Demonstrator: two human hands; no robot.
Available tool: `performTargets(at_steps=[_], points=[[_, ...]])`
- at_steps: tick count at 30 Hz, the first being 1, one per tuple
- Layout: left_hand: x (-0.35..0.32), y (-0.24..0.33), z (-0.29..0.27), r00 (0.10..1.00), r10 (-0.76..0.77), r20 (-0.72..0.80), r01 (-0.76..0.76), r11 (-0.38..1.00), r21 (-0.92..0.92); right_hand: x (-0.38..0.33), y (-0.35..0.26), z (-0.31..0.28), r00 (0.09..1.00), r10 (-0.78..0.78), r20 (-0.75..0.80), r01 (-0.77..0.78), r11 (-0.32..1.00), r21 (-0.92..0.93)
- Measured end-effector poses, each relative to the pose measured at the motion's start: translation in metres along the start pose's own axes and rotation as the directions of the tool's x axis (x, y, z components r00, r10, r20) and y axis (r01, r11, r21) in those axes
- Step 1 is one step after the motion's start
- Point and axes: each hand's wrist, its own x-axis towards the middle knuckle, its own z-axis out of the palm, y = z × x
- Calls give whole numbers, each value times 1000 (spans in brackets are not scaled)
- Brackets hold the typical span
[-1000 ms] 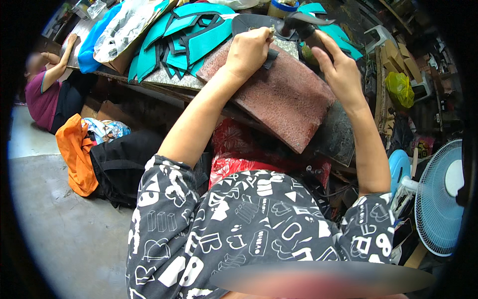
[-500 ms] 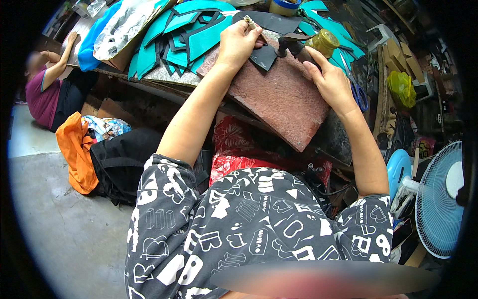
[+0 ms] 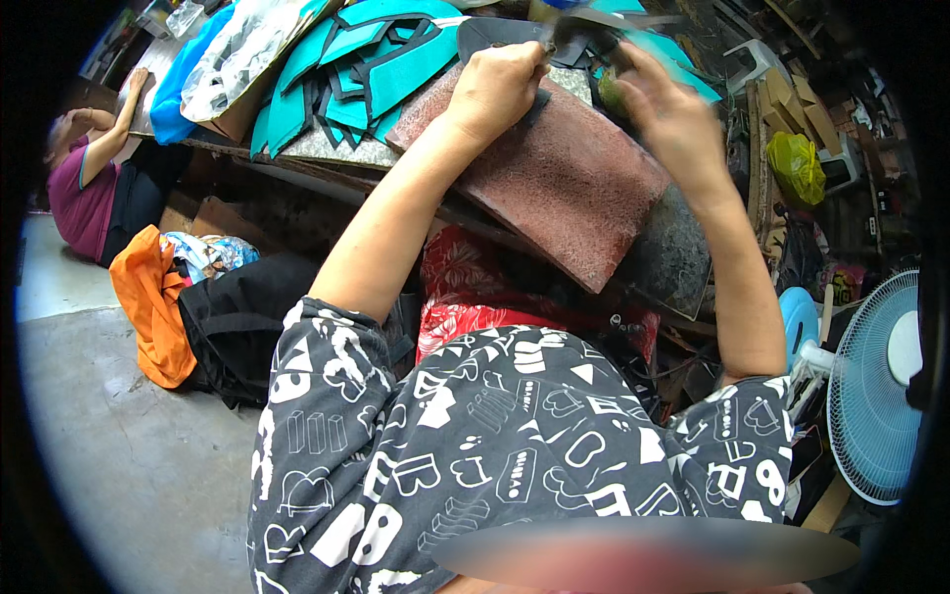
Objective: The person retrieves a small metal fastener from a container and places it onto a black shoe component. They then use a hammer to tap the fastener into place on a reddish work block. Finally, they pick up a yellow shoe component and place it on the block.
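My left hand (image 3: pixel 500 91) is closed over the far part of a reddish stone slab (image 3: pixel 564 188). A small upright tip shows above its fingers, but what they grip is mostly hidden. Under that hand, a black flat piece (image 3: pixel 535 107) lies on the slab, partly covered. My right hand (image 3: pixel 673 119), blurred by motion, is wrapped round a hammer (image 3: pixel 594 35). The hammer's dark head is raised close to my left fingertips. Beyond my left hand lies a longer dark piece (image 3: pixel 485 33).
Teal pieces with black edges (image 3: pixel 341 74) are heaped left of the slab. A greenish jar (image 3: pixel 611 94) is half hidden behind my right hand. A fan (image 3: pixel 871 386) stands at right, bags (image 3: pixel 148 307) at left. Another person (image 3: pixel 94 188) sits at far left.
The hammer has lifted off the slab and swung up and away, toward my left fingertips. My left hand has shifted slightly right and turned, its knuckles now on top.
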Motion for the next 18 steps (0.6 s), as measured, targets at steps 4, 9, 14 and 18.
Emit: performTargets(at_steps=[4, 9, 14, 18], points=[[-4, -4, 2, 984, -163, -76, 154, 981, -116, -15, 30, 9, 992, 89, 91, -55, 944, -325], [-5, -18, 2, 814, -561, 153, 487, 513, -707, -25, 33, 15, 928, 250, 277, -84, 863, -498], [-6, -20, 4, 823, -534, 193, 520, 572, -634, -28, 38, 19, 918, 292, 270, -171, 903, -394], [-7, -17, 4, 840, -519, 156, 491, 607, -625, -26, 44, 18, 920, 268, 285, -156, 920, -360]])
